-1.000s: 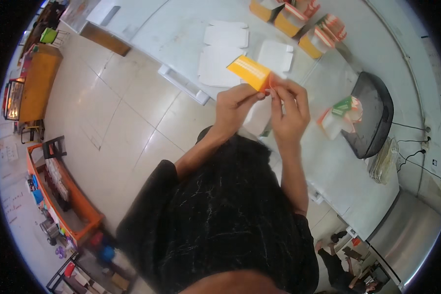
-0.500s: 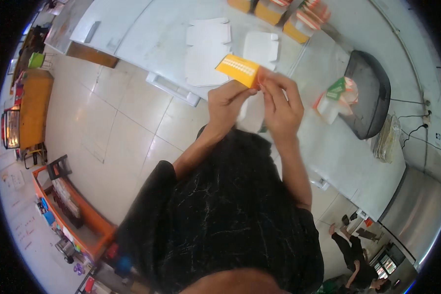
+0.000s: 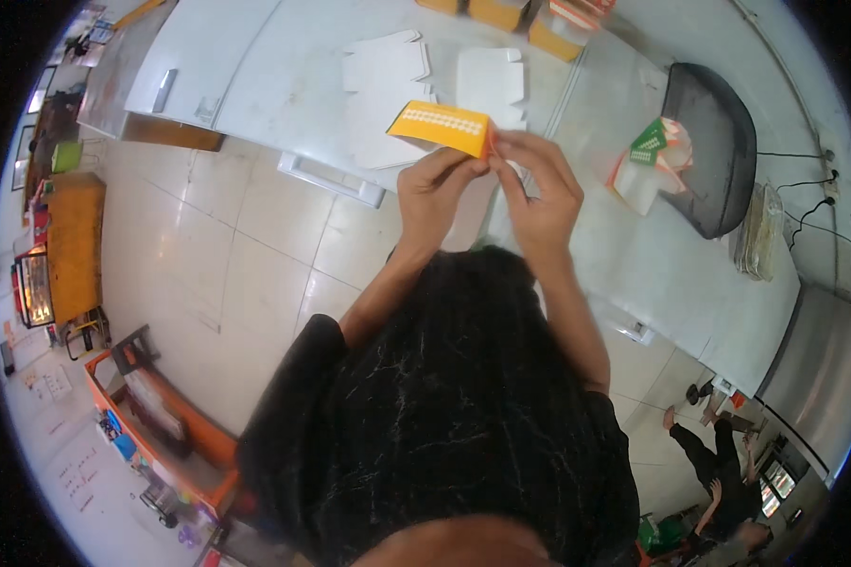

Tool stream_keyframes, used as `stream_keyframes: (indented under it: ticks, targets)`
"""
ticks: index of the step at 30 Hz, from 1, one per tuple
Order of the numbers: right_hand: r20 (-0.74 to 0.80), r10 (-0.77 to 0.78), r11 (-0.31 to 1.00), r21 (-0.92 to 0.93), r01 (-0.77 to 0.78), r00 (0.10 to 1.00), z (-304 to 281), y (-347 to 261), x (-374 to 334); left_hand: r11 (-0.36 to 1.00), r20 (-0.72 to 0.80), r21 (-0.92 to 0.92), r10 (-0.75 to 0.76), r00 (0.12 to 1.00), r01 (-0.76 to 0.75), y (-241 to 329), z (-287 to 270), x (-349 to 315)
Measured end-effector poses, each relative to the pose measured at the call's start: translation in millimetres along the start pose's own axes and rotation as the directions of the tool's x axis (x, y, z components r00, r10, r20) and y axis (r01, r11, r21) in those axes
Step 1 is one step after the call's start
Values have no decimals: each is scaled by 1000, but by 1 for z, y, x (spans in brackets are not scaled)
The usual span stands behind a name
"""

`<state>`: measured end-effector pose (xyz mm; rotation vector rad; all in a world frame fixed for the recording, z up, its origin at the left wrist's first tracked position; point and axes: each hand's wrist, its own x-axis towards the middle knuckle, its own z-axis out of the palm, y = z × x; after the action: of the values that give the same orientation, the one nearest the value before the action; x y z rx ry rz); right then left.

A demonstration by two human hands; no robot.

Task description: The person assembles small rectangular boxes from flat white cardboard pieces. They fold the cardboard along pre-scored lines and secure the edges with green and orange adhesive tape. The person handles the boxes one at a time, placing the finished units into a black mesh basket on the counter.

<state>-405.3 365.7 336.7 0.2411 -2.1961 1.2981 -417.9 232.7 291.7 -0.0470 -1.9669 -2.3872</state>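
Note:
Between my two hands is a partly folded yellow cardboard box (image 3: 440, 126) with an orange-red end and a pale printed pattern, held up above the worktop's near edge. My left hand (image 3: 430, 198) pinches its lower edge from the left. At the orange-red end, the fingers and thumb of my right hand (image 3: 545, 198) are closed on the cardboard. Just beyond the box lie two flat carton blanks, white side up: a larger blank (image 3: 385, 71) on the left and a smaller blank (image 3: 490, 77) on the right. My fingers partly hide the box's underside.
Several yellow boxes (image 3: 498, 13) stand along the far edge of the white worktop (image 3: 293, 94). To the right, crumpled green, white and orange cartons (image 3: 654, 156) lie by a black tray (image 3: 714, 151). A person in dark clothes (image 3: 728, 472) is at the lower right.
The yellow box has tilted and shifted slightly left, showing more of its patterned side. Both hands keep hold of it. The whole view has turned a little.

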Motion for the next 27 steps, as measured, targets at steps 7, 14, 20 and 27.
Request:
stream_keyframes:
  ticks: [7,14,20,27]
  targets:
    - [-87,126,987,110,-116,988,7,6,-16,997,4,77,-2,1000,2,4,6,-4]
    - [-118,44,999,20,-42,992,12,7,-31,993,91,111,-39,995,29,-1,8,-9]
    - [136,-65,899,-422,117,989,12,14,-64,954,267,-154,-212,940,259,12,10,-5]
    - [-121,675,628,612,-480,728,-32,58,-121,910,515,293,107,850,-293,-11,17,-2]
